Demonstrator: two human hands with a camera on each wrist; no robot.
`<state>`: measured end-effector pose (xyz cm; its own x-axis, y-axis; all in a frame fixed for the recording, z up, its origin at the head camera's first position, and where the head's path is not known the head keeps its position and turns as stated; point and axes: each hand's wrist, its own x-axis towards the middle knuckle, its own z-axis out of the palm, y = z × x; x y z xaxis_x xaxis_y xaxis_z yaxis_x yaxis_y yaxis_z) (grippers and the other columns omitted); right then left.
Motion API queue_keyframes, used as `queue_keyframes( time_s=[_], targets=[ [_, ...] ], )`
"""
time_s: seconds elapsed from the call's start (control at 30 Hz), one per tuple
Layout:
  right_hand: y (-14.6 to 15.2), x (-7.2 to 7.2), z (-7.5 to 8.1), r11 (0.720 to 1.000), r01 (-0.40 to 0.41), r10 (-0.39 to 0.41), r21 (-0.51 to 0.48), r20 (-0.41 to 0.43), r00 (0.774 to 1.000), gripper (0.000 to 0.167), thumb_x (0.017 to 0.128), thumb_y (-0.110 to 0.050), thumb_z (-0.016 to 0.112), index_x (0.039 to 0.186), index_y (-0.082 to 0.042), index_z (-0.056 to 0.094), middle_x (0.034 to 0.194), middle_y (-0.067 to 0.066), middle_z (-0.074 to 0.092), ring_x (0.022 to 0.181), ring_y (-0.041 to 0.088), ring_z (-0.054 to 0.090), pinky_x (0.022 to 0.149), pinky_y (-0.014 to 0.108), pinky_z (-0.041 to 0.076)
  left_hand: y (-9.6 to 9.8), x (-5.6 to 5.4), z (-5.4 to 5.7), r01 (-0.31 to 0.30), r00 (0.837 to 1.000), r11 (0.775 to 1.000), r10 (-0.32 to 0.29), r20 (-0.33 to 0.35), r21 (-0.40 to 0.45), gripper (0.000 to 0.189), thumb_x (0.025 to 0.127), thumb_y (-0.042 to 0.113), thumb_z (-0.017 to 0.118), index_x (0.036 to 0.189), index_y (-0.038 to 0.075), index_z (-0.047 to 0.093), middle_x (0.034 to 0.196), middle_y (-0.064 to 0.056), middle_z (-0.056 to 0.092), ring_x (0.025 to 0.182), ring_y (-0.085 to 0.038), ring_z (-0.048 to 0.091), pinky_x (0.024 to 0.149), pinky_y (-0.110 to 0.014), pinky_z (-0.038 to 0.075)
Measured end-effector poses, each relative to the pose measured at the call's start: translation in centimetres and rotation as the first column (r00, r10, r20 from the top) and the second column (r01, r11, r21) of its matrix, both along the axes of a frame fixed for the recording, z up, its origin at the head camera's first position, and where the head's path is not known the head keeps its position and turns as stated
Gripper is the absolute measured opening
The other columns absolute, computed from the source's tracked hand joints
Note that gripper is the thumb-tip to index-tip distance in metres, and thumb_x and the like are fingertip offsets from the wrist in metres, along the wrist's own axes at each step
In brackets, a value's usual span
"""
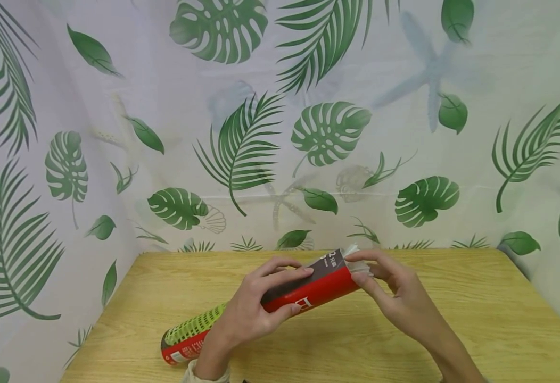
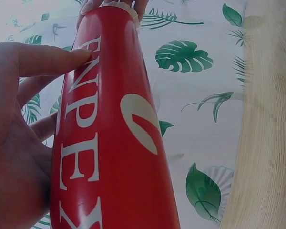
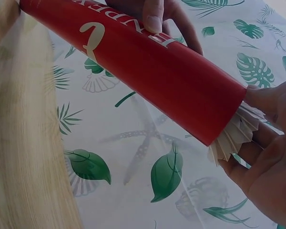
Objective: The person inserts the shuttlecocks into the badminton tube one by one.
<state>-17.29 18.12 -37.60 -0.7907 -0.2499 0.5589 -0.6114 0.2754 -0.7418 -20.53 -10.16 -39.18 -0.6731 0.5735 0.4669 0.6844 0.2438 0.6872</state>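
Note:
A long shuttlecock tube [image 1: 328, 282] slants up to the right in the head view, red with a dark panel and a green patterned part at its lower end. My left hand [image 1: 261, 298] grips it round the middle, thumb on the red side and fingers over the dark side. White lettering runs along the tube [image 2: 119, 119] in the left wrist view. From its upper, open end stick the white feathers of a shuttlecock [image 3: 231, 138]. My right hand [image 1: 402, 295] pinches these feathers at the rim between thumb and fingers. The rest of the shuttlecock is hidden inside the tube.
Below the hands lies a wood-grain table [image 1: 404, 346]. A white cloth [image 1: 270, 159] printed with green leaves hangs behind it and along both sides. Whether the tube's lower end touches the table, I cannot tell.

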Motion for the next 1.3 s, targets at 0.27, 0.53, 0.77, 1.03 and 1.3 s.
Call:
queue_keyframes(
  time_s=[0.27, 0.53, 0.77, 1.03, 1.3],
  targets=[
    [0.01, -0.12, -0.02, 0.996, -0.077, 0.077, -0.05, 0.011, 0.997, 0.036, 0.097, 0.011, 0.06, 0.13, -0.003, 0.057, 0.133, 0.017, 0.058, 0.109, 0.015, 0.071, 0.081, 0.03, 0.06, 0.06, 0.04, 0.0, 0.008, 1.0, 1.0, -0.008, 0.005, 0.003, 0.054, 0.09, 0.017, 0.076, 0.142, 0.029, 0.063, 0.14, 0.004, 0.056, 0.123, -0.02, 0.055, 0.095, -0.041, 0.054],
    [0.35, -0.08, 0.01, 0.989, -0.134, 0.138, -0.056, 0.07, 0.988, 0.037, 0.1, 0.008, 0.055, 0.134, -0.004, 0.051, 0.135, 0.02, 0.057, 0.108, 0.022, 0.072, 0.084, 0.033, 0.06, 0.21, 0.1, 0.04, 0.019, 1.0, 1.0, -0.019, -0.005, -0.011, 0.054, 0.091, 0.018, 0.076, 0.142, 0.029, 0.063, 0.139, 0.003, 0.055, 0.121, -0.02, 0.056, 0.094, -0.04, 0.055],
    [0.37, -0.09, -0.05, 0.978, -0.201, 0.207, -0.06, 0.123, 0.971, 0.039, 0.104, 0.005, 0.049, 0.141, -0.005, 0.043, 0.144, 0.022, 0.049, 0.114, 0.023, 0.07, 0.088, 0.034, 0.058, 0.29, 0.16, -0.07, 0.029, 1.0, 1.0, -0.028, 0.006, -0.011, 0.053, 0.091, 0.017, 0.075, 0.142, 0.029, 0.063, 0.139, 0.003, 0.055, 0.121, -0.02, 0.057, 0.095, -0.04, 0.055],
    [0.24, -0.15, -0.13, 0.969, -0.24, 0.248, -0.065, 0.152, 0.957, 0.038, 0.106, 0.003, 0.047, 0.142, -0.007, 0.043, 0.142, 0.026, 0.05, 0.115, 0.028, 0.069, 0.09, 0.034, 0.058, 0.37, 0.16, -0.08, 0.036, 0.999, 0.999, -0.037, -0.01, -0.013, 0.052, 0.092, 0.017, 0.075, 0.142, 0.028, 0.064, 0.139, 0.003, 0.055, 0.119, -0.019, 0.058, 0.094, -0.039, 0.055],
    [0.28, -0.06, -0.18, 0.964, -0.261, 0.267, -0.06, 0.174, 0.948, 0.035, 0.107, 0.001, 0.044, 0.142, -0.005, 0.04, 0.142, 0.026, 0.049, 0.115, 0.031, 0.068, 0.091, 0.034, 0.057, 0.43, 0.14, -0.17, 0.049, 0.999, 0.999, -0.049, -0.011, -0.011, 0.052, 0.091, 0.017, 0.075, 0.141, 0.027, 0.064, 0.139, 0.003, 0.056, 0.118, -0.02, 0.058, 0.092, -0.038, 0.056]
  ],
)
